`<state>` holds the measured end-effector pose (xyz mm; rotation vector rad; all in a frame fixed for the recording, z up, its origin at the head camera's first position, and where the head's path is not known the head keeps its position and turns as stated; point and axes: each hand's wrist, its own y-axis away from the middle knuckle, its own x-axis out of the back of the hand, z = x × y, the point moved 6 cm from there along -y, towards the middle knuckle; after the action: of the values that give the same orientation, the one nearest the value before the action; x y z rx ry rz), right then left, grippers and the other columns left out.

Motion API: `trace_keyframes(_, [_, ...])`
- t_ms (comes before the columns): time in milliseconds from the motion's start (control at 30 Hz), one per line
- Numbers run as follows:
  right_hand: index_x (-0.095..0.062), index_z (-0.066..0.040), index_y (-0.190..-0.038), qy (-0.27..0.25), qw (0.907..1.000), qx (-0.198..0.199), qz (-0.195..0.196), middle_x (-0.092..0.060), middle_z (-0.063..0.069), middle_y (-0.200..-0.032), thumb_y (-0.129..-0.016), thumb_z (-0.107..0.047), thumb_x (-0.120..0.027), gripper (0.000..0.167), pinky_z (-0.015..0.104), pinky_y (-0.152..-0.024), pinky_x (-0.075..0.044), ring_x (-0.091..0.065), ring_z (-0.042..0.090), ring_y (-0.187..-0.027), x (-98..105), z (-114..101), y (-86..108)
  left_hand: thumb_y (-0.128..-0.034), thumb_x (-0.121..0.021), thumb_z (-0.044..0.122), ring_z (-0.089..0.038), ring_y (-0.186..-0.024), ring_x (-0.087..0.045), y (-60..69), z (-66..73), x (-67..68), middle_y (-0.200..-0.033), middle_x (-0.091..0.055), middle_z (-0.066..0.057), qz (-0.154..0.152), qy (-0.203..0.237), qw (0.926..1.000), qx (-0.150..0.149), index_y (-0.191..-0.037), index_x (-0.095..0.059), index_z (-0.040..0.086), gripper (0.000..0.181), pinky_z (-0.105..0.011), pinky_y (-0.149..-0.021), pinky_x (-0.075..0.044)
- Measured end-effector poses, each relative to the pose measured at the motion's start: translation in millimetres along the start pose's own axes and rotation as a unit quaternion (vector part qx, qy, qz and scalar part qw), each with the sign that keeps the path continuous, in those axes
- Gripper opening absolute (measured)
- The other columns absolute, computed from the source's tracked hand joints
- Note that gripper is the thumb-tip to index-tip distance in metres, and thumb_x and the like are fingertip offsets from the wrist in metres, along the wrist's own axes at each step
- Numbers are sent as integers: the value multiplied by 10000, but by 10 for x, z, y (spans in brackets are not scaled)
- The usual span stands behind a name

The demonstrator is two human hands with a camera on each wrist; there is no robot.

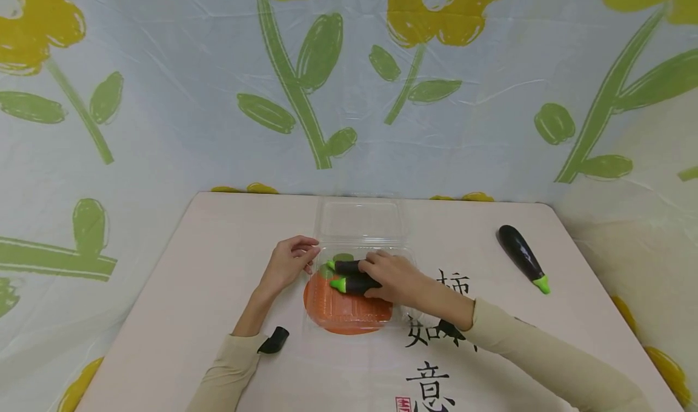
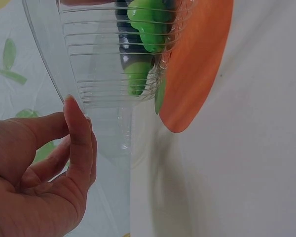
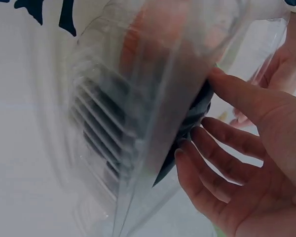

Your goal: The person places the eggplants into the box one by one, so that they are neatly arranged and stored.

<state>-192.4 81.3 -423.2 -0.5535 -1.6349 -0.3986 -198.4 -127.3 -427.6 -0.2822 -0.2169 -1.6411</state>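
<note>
A clear hinged plastic container (image 1: 354, 326) stands with its lid (image 1: 360, 221) folded back. Inside it, two dark eggplants with bright green stem ends lie side by side, a front eggplant (image 1: 357, 285) and a rear eggplant (image 1: 343, 267). My right hand (image 1: 395, 275) reaches in from the right, with thumb and fingers curved about the eggplants' right ends, which it hides from above. In the right wrist view its fingertips touch dark eggplant skin (image 3: 200, 106). At the container's left rim, my left hand (image 2: 54, 168) pinches the edge between thumb and finger.
A larger eggplant (image 1: 520, 254) lies apart at the right of the table. The pale tabletop (image 1: 234, 230) carries a printed orange fruit (image 1: 312, 303) under the container and black characters (image 1: 428, 378). A flower-patterned sheet (image 1: 207, 97) hangs behind and at both sides.
</note>
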Motion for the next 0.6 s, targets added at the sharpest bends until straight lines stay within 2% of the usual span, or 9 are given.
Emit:
trace_keyframes(167, [-639, -66, -1074, -64, 9999, -41, 145, -627, 73, -1025, -855, -265, -862, 370, 335, -707, -536, -580, 216, -867, 43, 65, 84, -986, -645, -32, -373, -644, -667, -28, -44, -13, -1018, -657, -338, -39, -19, 10000, 20, -1196, -630, -176, 254, -513, -672, -603])
trace_keyframes(333, [-660, -62, -1062, -105, 9995, -45, 296, -619, 57, -986, -860, -280, -858, 357, 339, -708, -534, -568, 198, -823, 88, 126, 166, -996, -639, -18, -298, -624, -661, -127, -287, -31, -1043, -654, -355, -7, -1, 10000, 82, -1215, -622, -173, 269, -366, -607, -609])
trace_keyframes(400, [-670, -60, -1063, -113, 9993, -60, 359, -629, 56, -988, -872, -280, -846, 341, 342, -712, -541, -583, 198, -827, 98, 156, 193, -1000, -641, -3, -265, -620, -656, -158, -368, -29, -1042, -656, -348, 26, 27, 10000, 63, -1221, -621, -168, 277, -340, -591, -603])
trace_keyframes(600, [-683, -47, -1044, -159, 9982, -109, 573, -664, 75, -990, -890, -257, -829, 299, 351, -739, -566, -630, 214, -865, 134, 243, 270, -998, -675, 60, -196, -616, -652, -177, -449, -6, -1015, -683, -265, 80, 60, 9999, 10, -1212, -655, -110, 274, -414, -624, -614])
